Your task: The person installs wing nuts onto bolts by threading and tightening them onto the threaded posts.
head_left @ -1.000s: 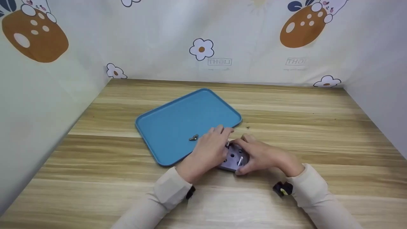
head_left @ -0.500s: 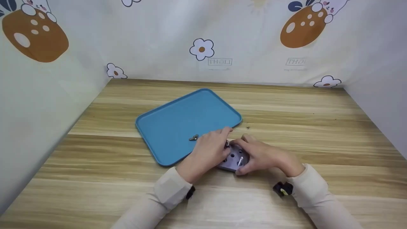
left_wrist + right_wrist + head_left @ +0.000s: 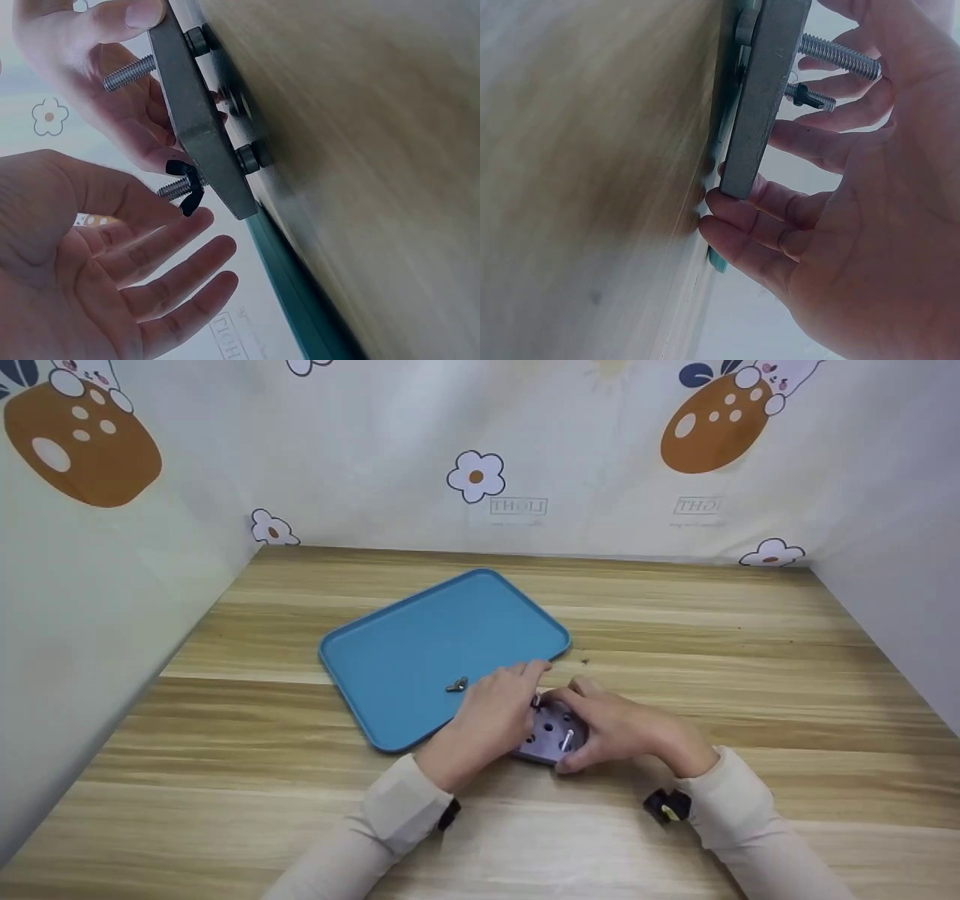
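Note:
My right hand [image 3: 619,727] grips a grey metal plate [image 3: 549,744] by its right side, thumb at the near edge and fingers round the far edge. Holes dot its top face. Bolts pass up through it, and their round heads [image 3: 248,158] show underneath in the left wrist view. One bare threaded bolt [image 3: 568,740] stands at the plate's right. A black wing nut [image 3: 193,191] sits part-way down another bolt at the far left corner. My left hand [image 3: 495,709] pinches this wing nut; the thumb hides most of the index finger, and the other fingers spread loosely.
A blue tray [image 3: 405,630] lies slanted behind and left of the plate, its near edge under my left hand. Small dark metal pieces [image 3: 457,685] lie in it. Printed cloth walls [image 3: 360,472] enclose the wooden table [image 3: 225,810] at the back and sides.
My left fingers first dip and curl in at the wing nut, then lift and straighten a little. The right hand, the plate and the tray keep their places.

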`<control>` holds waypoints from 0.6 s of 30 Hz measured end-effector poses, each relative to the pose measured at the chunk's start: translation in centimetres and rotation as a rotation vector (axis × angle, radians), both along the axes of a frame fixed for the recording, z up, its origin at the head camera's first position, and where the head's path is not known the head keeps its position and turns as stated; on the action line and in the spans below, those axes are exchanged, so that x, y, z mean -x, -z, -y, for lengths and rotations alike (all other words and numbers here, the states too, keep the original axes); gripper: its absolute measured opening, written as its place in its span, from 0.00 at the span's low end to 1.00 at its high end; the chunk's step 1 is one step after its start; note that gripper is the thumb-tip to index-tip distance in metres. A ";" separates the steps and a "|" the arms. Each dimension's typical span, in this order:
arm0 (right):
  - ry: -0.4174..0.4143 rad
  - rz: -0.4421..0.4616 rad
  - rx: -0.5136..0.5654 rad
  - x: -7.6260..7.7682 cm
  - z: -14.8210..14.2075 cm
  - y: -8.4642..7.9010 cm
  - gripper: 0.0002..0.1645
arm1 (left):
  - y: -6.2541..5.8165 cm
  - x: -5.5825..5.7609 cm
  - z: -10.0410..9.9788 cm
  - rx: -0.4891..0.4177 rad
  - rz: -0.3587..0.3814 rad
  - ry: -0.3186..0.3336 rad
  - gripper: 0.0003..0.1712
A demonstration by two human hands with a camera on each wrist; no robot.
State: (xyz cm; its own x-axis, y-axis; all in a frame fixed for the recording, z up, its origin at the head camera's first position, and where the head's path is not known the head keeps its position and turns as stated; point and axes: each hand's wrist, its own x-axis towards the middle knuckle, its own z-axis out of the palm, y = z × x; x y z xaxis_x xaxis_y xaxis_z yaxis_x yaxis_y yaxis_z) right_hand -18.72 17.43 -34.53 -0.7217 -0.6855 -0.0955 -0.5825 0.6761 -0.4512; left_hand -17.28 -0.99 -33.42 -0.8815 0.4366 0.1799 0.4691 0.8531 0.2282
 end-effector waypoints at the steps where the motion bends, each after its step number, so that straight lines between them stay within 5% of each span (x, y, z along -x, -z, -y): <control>1: 0.001 0.000 -0.001 0.0 0.0 0.0 0.48 | 0.0 0.0 0.0 0.004 -0.004 -0.002 0.28; 18: 0.008 0.017 0.014 -0.1 0.0 -0.1 0.47 | 0.0 -0.1 0.2 0.012 -0.024 -0.011 0.27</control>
State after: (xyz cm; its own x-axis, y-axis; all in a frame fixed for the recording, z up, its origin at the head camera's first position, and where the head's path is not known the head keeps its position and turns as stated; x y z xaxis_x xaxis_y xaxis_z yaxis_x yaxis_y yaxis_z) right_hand -18.60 17.44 -34.48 -0.7254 -0.6813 -0.0981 -0.5696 0.6742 -0.4702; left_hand -17.22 -1.21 -33.44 -0.8819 0.4288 0.1958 0.4645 0.8612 0.2064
